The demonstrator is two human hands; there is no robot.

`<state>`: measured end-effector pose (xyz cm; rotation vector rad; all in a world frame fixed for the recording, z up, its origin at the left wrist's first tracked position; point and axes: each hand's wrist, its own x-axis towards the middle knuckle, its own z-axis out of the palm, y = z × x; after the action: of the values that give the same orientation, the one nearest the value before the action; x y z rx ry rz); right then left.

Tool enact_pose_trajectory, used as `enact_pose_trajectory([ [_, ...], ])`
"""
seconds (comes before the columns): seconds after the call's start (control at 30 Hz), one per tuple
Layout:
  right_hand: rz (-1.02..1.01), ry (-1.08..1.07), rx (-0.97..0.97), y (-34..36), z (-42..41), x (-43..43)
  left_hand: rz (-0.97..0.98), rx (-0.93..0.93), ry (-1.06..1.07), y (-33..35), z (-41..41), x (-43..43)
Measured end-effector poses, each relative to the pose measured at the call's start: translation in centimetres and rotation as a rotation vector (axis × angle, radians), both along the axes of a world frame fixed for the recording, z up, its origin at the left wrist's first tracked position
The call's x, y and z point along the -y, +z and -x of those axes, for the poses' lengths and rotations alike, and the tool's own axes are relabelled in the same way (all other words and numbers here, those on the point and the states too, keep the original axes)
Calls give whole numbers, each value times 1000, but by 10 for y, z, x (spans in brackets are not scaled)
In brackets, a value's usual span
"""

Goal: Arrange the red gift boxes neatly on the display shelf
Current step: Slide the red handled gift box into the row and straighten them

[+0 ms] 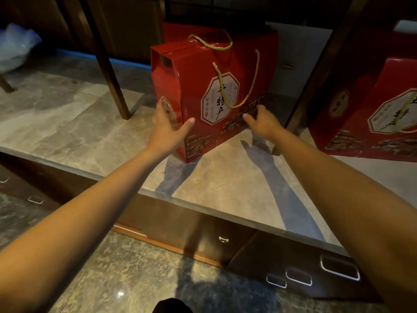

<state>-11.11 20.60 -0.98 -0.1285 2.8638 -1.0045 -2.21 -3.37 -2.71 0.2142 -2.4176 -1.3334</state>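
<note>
A red gift box [194, 86] with gold rope handles and an octagonal label stands upright on the marble display shelf [237, 188], turned at an angle. My left hand [168, 125] clasps its near left corner, thumb on the front face. My right hand [261, 122] presses on the lower right of the front face, fingers spread. Another red box [178, 32] stands directly behind it, mostly hidden. Further red gift boxes [381, 114] stand at the right, beyond a dark wooden post.
Dark wooden posts [108, 71] rise from the shelf at the left and the right [316, 82]. A crumpled plastic bag [15, 46] lies far left. Below the shelf edge are dark drawers with metal pulls [339, 267], and a stone floor.
</note>
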Motion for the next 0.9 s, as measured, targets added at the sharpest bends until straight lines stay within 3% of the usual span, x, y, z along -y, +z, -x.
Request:
enact_pose_trajectory([
  [0.2, 256, -116, -24, 1, 24, 10, -37, -110, 38, 2, -4, -15],
  [0.47, 422, -324, -6, 13, 64, 5, -118, -64, 3, 1, -3, -14],
  [0.9, 650, -243, -62, 14, 35, 17, -260, -9, -130, 10, -16, 38],
])
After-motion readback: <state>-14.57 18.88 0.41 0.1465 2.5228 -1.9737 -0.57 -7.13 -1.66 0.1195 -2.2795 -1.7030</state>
